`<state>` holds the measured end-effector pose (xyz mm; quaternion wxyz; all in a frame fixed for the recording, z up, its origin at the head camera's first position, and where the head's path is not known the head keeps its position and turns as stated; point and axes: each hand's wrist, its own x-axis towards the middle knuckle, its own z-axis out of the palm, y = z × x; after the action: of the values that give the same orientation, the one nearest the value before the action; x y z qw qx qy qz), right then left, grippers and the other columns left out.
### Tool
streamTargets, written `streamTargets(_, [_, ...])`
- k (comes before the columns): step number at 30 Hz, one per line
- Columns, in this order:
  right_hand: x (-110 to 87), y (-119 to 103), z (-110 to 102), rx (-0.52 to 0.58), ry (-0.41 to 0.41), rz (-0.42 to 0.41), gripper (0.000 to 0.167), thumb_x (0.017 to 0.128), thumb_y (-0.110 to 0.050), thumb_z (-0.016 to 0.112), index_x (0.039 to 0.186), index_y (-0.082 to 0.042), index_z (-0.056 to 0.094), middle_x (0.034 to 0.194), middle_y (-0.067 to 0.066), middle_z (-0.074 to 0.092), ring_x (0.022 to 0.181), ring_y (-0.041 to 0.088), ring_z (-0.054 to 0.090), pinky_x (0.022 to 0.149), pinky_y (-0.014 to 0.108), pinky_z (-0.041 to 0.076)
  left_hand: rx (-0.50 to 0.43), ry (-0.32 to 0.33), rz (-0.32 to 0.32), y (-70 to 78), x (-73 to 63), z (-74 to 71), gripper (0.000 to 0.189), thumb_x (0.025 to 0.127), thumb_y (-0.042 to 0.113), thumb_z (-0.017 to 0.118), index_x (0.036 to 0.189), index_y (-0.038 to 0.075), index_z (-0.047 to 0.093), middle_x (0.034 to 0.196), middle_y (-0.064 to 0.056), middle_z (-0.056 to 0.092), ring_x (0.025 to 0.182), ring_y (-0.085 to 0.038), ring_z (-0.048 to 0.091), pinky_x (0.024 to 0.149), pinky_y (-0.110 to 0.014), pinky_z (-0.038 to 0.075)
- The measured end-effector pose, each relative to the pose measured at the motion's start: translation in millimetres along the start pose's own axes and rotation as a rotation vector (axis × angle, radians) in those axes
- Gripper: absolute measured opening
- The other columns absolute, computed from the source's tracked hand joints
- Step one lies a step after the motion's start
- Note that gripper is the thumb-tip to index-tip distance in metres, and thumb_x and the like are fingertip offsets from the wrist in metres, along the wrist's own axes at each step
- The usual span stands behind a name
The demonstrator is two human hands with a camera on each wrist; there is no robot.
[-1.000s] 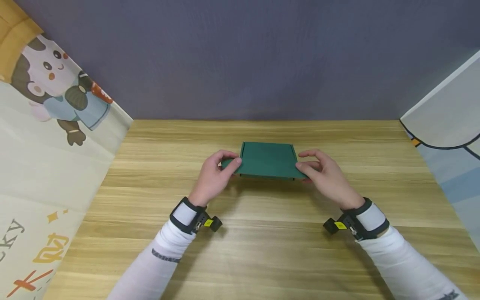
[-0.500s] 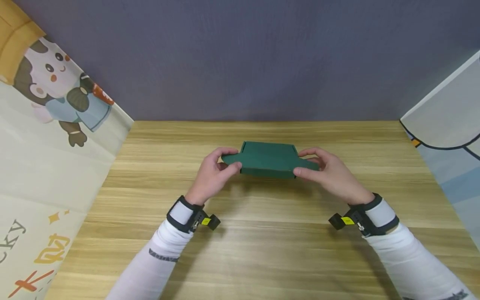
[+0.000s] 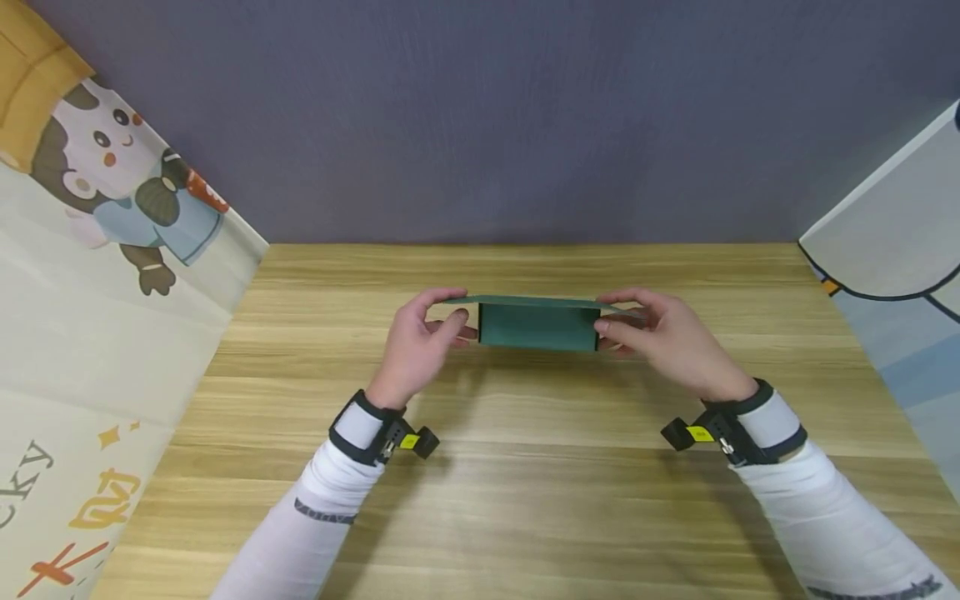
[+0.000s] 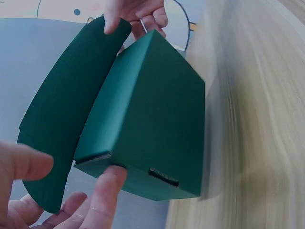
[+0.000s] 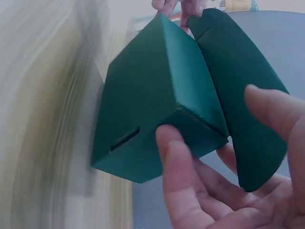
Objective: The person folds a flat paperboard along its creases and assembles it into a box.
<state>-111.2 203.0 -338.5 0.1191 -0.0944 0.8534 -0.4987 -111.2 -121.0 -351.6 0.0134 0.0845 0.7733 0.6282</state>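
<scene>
A small green cardboard box point(image 3: 538, 327) is held between both hands over the wooden table, one side facing the head camera. Its wide flap point(image 4: 71, 90), with a rounded ear at each end, sticks out along one edge. The left hand point(image 3: 416, 346) grips the left end; in the left wrist view one fingertip presses the end face near a slot, other fingers lie behind the flap's ear, and the thumb stands apart. At the opposite end, the right hand point(image 3: 671, 342) has fingertips against the box and the flap's ear between thumb and fingers. The box's inside is hidden.
The wood-grain table point(image 3: 525, 508) spreads below the hands, with a dark grey-blue panel point(image 3: 525, 117) rising behind it. Cartoon-printed sheets flank it, one on the left point(image 3: 97, 333) and one on the right point(image 3: 892, 225). Each wrist wears a strapped camera.
The box has tilted from showing its top to showing a side face, and the flap now appears nearly edge-on. The right hand has shifted slightly outward, while the left has moved a little up and left.
</scene>
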Motion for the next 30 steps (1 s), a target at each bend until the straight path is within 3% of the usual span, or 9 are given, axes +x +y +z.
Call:
streamTargets(7, [1.7,-5,-1,-0.017,0.017,0.042,0.061,0.088,-0.047,0.066,0.138,-0.017,0.048,0.101,0.009,0.073,0.087,0.024,0.072,0.072,0.037,0.058,-0.047,0.019,0.001,1.1,2.4,-1.9,0.032,0.100,0.020,0.054,0.129,0.007,0.056,0.128,-0.010,0.060,0.079,-0.041,0.069,0.072,-0.046,0.059])
streamTargets(13, [6.4,-4,1,-0.058,0.025,0.030,0.049,0.086,-0.047,0.068,0.124,-0.018,0.056,0.095,0.006,0.074,0.082,0.023,0.072,0.068,0.035,0.057,-0.075,0.034,-0.066,4.9,5.4,-2.2,0.031,0.102,0.018,0.050,0.129,0.003,0.054,0.118,-0.012,0.061,0.081,-0.047,0.068,0.072,-0.048,0.058])
streamTargets(17, [10.1,0,3,-0.075,0.012,0.028,0.051,0.086,-0.045,0.069,0.128,-0.021,0.054,0.095,0.006,0.074,0.078,0.018,0.071,0.066,0.033,0.056,-0.086,0.034,-0.106,9.7,6.6,-0.4,0.028,0.102,0.016,0.048,0.124,0.001,0.055,0.115,-0.014,0.061,0.081,-0.049,0.066,0.074,-0.053,0.057])
streamTargets(23, [16.7,7,6,-0.107,0.000,0.035,0.051,0.085,-0.048,0.070,0.127,-0.025,0.053,0.092,0.003,0.074,0.082,0.023,0.071,0.064,0.034,0.053,-0.082,0.040,-0.100,-1.3,11.2,1.4,0.031,0.103,0.025,0.048,0.121,0.002,0.057,0.120,-0.018,0.061,0.077,-0.043,0.069,0.069,-0.046,0.059])
streamTargets(30, [20.1,7,10,-0.135,0.010,0.036,0.048,0.085,-0.049,0.069,0.125,-0.027,0.055,0.088,0.000,0.074,0.088,0.027,0.069,0.069,0.033,0.047,-0.070,0.041,-0.119,-4.2,12.8,1.9,0.034,0.102,0.028,0.049,0.120,0.001,0.058,0.121,-0.018,0.061,0.079,-0.045,0.068,0.070,-0.049,0.058])
